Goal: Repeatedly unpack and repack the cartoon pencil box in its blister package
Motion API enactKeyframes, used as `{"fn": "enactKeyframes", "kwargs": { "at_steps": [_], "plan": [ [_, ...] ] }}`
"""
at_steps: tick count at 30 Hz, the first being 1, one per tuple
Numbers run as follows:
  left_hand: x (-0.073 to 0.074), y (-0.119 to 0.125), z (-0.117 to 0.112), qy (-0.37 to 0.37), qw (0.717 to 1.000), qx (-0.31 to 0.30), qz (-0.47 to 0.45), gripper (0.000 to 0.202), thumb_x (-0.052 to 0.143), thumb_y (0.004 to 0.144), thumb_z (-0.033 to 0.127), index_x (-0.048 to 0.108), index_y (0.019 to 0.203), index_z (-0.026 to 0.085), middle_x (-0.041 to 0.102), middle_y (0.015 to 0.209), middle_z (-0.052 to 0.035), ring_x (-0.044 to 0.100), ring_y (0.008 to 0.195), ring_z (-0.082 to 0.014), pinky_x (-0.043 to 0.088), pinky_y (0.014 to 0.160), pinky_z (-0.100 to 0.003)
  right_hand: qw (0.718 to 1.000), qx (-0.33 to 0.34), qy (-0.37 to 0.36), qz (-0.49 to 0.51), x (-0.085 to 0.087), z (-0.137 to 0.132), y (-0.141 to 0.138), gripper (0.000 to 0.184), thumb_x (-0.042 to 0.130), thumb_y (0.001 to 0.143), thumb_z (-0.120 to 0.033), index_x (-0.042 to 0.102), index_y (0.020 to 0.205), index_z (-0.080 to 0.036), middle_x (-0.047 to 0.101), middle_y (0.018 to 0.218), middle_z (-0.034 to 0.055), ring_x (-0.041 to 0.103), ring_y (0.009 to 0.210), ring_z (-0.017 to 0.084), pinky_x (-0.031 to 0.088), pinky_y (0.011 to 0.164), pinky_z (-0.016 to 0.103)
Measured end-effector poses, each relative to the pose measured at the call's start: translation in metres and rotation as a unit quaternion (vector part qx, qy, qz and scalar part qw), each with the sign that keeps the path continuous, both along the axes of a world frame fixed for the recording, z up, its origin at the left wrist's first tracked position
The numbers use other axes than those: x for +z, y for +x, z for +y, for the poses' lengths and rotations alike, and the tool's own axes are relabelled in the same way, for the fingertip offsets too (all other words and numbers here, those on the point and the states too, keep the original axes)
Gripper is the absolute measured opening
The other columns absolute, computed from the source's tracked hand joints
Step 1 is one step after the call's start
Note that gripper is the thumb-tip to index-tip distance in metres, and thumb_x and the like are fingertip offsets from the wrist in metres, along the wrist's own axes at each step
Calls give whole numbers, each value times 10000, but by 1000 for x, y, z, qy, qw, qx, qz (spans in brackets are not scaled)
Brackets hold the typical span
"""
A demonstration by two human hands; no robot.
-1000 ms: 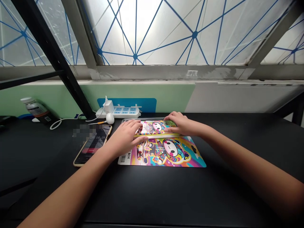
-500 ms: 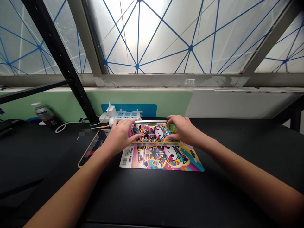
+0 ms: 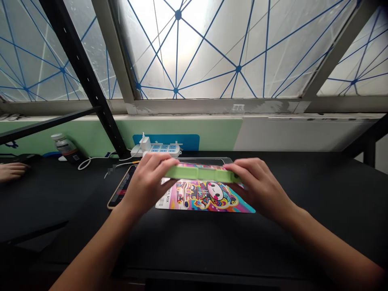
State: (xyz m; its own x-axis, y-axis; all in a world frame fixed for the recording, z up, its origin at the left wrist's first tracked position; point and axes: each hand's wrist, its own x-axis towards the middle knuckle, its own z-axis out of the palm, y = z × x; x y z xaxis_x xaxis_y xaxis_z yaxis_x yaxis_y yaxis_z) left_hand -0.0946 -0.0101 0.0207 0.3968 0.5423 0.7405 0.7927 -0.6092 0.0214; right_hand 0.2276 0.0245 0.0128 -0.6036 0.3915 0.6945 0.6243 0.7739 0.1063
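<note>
A pencil box (image 3: 203, 173) with a light green side and a colourful top is held up level between my two hands. My left hand (image 3: 148, 178) is closed on its left end, and my right hand (image 3: 257, 182) grips its right end, fingers over the top and thumbs below. Under it lies a printed card (image 3: 209, 198) with a cartoon figure and the words "PENCIL BOX" partly covered. Behind the box, a clear plastic shell (image 3: 224, 160) shows its far edge on the table.
A phone (image 3: 121, 190) lies left of the card, partly behind my left arm. Further back are a power strip (image 3: 165, 149) with a plugged-in charger, a white cable (image 3: 86, 163) and a tilted bottle (image 3: 66, 147). Another person's hand (image 3: 13, 171) rests at the far left.
The pencil box has come up out of the clear shell and tilted, so its green side now faces me. Another person's hand has appeared at the left edge.
</note>
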Motion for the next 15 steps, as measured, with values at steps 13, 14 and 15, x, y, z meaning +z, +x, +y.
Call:
{"fn": "enactKeyframes", "kwargs": {
  "at_steps": [13, 14, 15],
  "plan": [
    [-60, 1, -58, -196, 980, -10, -15, 387, 571, 939, 158, 526, 1302, 284, 488, 1550, -144, 538, 1377, -319, 534, 1055, -480, 990, 65, -114, -56, -50, -46, 19, 457, 580, 940, -168, 558, 1379, -294, 679, 1380, 96, 641, 1268, 279, 495, 1100, 524],
    [-61, -1, -58, -234, 972, -7, -35, 432, 585, 938, 182, 499, 1346, 296, 445, 1584, -138, 518, 1400, -317, 530, 1068, -474, 988, 58, -132, -54, -50, -47, 20, 451, 603, 944, -210, 549, 1385, -286, 661, 1402, 108, 635, 1275, 286, 519, 1076, 515],
    [-62, -3, -59, -269, 962, -3, -51, 492, 609, 934, 210, 466, 1394, 312, 407, 1611, -129, 494, 1422, -315, 519, 1086, -471, 986, 42, -154, -50, -51, -47, 22, 465, 631, 944, -270, 536, 1399, -280, 636, 1431, 124, 629, 1283, 296, 545, 1046, 505]
  ]
}}
